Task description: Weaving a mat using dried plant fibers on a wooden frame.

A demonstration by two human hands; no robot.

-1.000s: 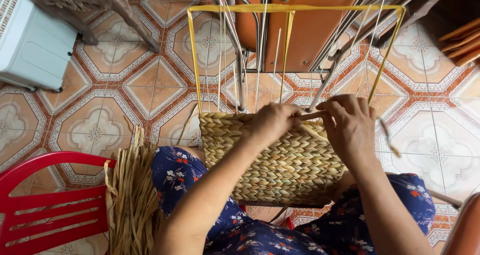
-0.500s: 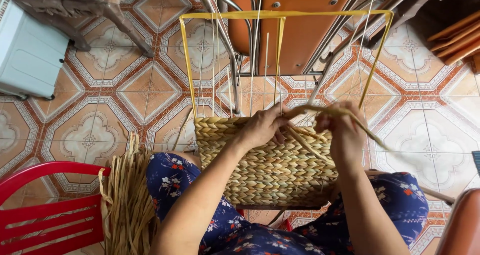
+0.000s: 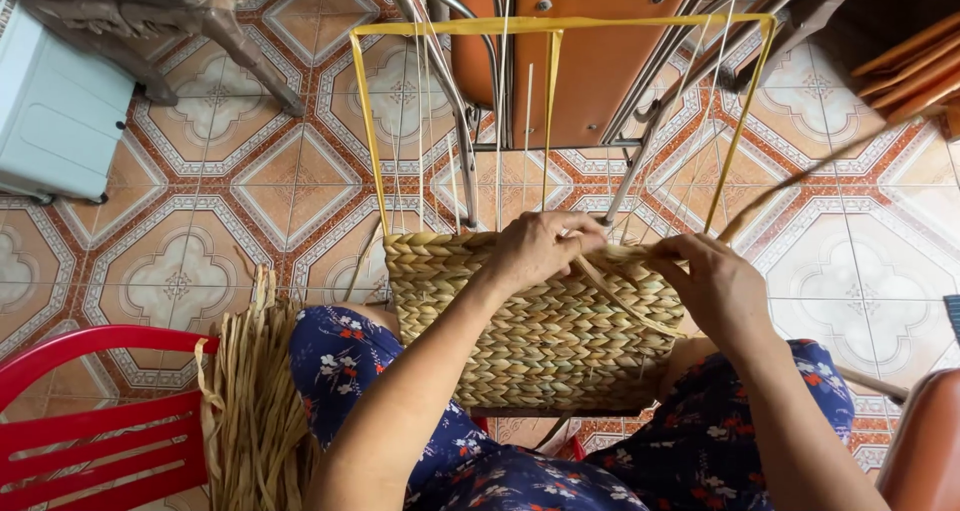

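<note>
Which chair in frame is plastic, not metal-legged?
The red chair at bottom left, beside the bundle of dried straw. The brown-seated chair at top centre stands on shiny metal tube legs.

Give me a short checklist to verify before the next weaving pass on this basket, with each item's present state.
1. Left hand at the top edge of the woven basket: ok.
2. Right hand gripping the working strand: ok.
3. Strand's free tail runs clear to the upper right: ok.
4. Yellow frame upright and square above the weave: ok.
5. Spare fibre bundle within reach beside the left knee: ok.
6. Strand correctly threaded behind the uprights: cannot tell, hands hide it.
</note>
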